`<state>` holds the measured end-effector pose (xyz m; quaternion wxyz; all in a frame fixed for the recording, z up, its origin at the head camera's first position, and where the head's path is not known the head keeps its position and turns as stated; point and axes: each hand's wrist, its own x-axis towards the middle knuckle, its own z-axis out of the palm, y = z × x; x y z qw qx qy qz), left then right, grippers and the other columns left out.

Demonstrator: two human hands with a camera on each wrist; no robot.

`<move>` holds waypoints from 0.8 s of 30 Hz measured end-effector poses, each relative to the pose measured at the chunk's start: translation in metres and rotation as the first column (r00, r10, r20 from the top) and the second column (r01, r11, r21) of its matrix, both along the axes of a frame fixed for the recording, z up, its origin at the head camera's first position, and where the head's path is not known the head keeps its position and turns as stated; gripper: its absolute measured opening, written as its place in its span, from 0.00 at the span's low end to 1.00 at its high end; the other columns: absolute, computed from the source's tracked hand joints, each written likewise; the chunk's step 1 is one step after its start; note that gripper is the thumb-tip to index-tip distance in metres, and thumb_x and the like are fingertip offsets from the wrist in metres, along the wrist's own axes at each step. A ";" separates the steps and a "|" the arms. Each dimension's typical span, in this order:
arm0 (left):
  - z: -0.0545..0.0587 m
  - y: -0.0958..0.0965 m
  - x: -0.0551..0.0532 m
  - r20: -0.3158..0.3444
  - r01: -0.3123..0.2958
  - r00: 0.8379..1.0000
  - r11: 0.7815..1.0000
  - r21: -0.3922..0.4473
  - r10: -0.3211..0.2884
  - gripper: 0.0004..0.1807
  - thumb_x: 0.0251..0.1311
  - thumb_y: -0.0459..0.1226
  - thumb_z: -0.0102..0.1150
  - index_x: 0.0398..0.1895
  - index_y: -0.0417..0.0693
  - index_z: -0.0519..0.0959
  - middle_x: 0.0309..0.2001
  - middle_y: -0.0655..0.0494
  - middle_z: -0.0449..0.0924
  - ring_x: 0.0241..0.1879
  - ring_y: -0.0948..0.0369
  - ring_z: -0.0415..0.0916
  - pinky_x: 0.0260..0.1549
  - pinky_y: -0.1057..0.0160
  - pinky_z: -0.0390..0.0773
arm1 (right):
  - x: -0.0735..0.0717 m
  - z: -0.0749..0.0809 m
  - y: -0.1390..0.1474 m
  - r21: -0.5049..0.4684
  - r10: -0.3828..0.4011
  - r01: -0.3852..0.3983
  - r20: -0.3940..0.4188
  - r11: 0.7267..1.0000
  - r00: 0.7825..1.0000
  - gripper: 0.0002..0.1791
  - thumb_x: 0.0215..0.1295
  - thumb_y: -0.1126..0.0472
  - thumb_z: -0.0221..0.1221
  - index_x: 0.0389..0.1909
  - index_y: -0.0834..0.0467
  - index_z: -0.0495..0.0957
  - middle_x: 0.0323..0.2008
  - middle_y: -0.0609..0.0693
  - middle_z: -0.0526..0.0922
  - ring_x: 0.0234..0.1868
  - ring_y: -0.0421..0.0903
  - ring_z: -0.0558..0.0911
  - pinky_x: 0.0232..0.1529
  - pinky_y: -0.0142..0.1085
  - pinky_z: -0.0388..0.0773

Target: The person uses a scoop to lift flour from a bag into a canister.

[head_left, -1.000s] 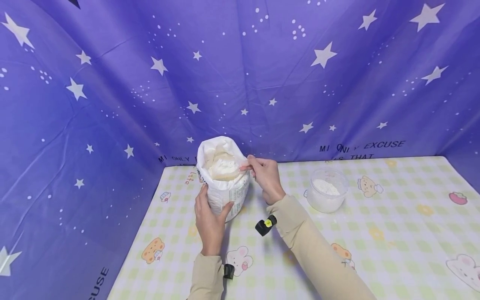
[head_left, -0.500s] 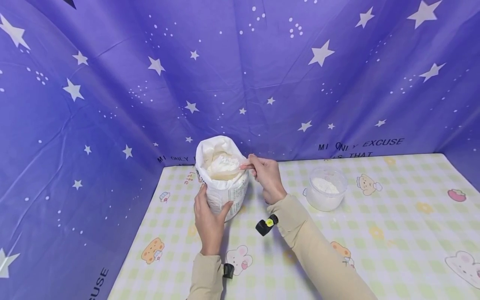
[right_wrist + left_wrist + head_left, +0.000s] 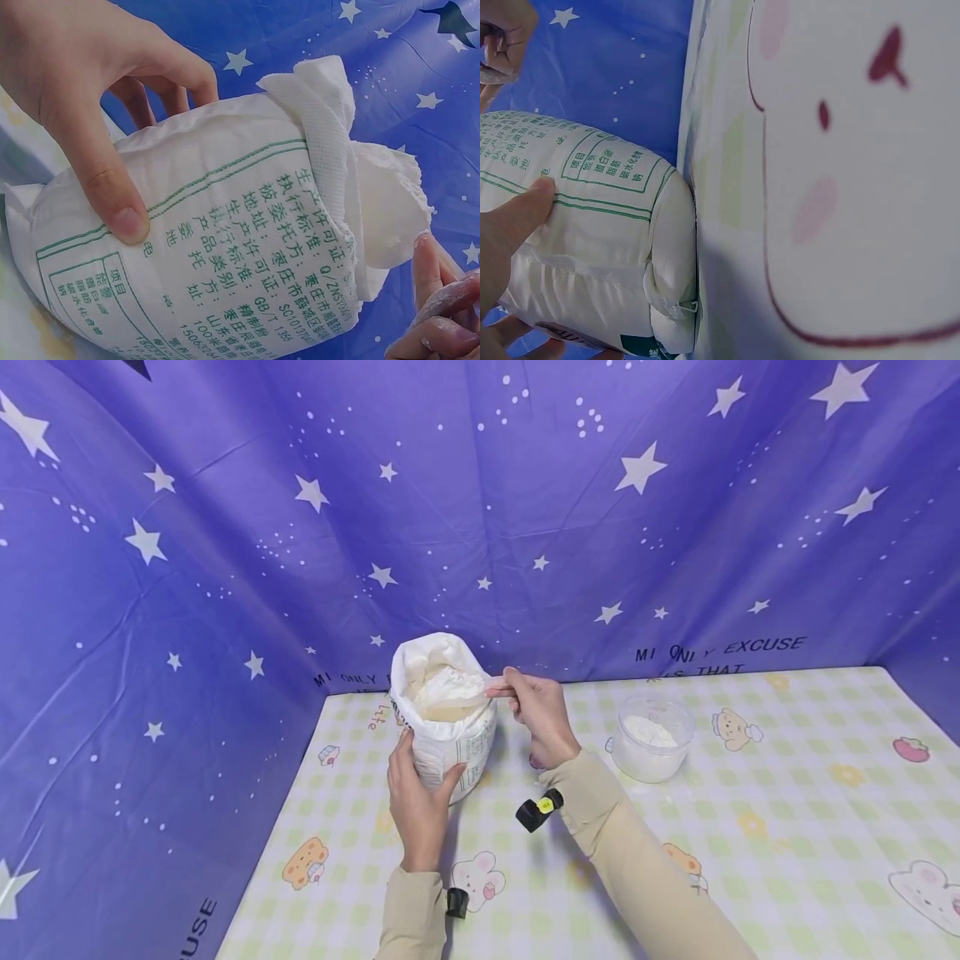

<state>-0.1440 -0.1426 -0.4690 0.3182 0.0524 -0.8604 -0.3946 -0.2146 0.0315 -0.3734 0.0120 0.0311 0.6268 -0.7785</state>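
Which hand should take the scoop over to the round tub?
Probably the right hand: it pinches the scoop, loaded with white powder, and is nearer the round tub. The left hand is holding the bag.

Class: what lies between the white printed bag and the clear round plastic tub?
The person's right hand, over the green-and-white checked cloth; the head view shows it.

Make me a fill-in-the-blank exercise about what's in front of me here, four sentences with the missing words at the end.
1. The left grip holds the bag, whose print in the right wrist view is ____.
2. The right grip holds a scoop of powder that is ____.
3. In the head view, the clear tub stands to the ____ of the bag.
4. The backdrop shows dots, lettering and pale ____.

Missing words: green; white; right; stars.
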 end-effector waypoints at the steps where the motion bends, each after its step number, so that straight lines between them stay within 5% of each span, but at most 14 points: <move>1: 0.000 0.000 0.000 -0.002 0.000 1.000 1.000 0.000 0.000 0.48 0.45 0.45 0.79 0.70 0.46 0.65 0.67 0.48 0.68 0.68 0.49 0.65 0.64 0.46 0.69 | 0.000 0.000 0.001 -0.001 0.003 -0.003 -0.003 1.000 1.000 0.21 0.75 0.53 0.53 0.49 0.68 0.83 0.27 0.42 0.88 0.20 0.33 0.67 0.20 0.22 0.60; 24: 0.001 0.002 0.000 -0.010 -0.009 1.000 1.000 0.007 0.009 0.48 0.43 0.44 0.80 0.69 0.46 0.66 0.67 0.47 0.69 0.67 0.48 0.66 0.63 0.44 0.69 | 0.004 0.000 0.012 -0.031 0.024 -0.024 0.005 0.999 1.000 0.21 0.75 0.52 0.53 0.48 0.66 0.83 0.28 0.42 0.88 0.22 0.33 0.67 0.22 0.22 0.63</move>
